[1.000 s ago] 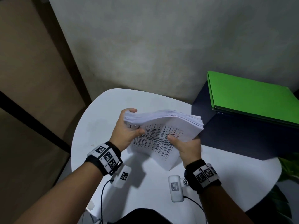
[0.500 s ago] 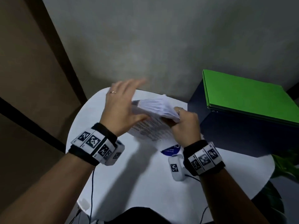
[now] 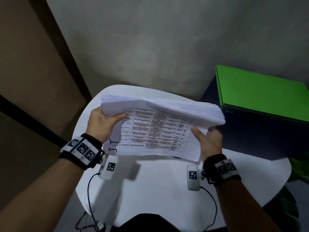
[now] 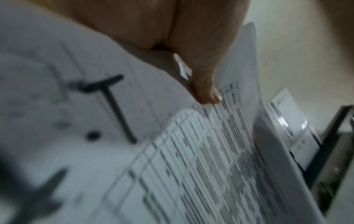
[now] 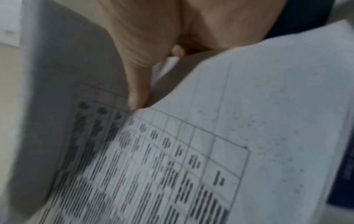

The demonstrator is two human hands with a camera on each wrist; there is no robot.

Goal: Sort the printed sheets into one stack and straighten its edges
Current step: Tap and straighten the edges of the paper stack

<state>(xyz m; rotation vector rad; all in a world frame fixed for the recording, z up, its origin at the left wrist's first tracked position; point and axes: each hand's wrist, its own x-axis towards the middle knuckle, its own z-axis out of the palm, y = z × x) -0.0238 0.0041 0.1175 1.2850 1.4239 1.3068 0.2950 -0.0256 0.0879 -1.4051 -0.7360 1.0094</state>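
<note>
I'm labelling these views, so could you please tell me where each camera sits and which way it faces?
Head: looks down at both hands, left hand and right hand, holding the stack of printed sheets above the white table.
Left wrist: looks along the thumb onto the table print.
Right wrist: the same along its thumb.
Shared: the sheets.

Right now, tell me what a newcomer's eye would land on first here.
The thick stack of printed sheets, held above the white table by the left hand and right hand. Next, the bright green folder on the dark box at right.
</note>
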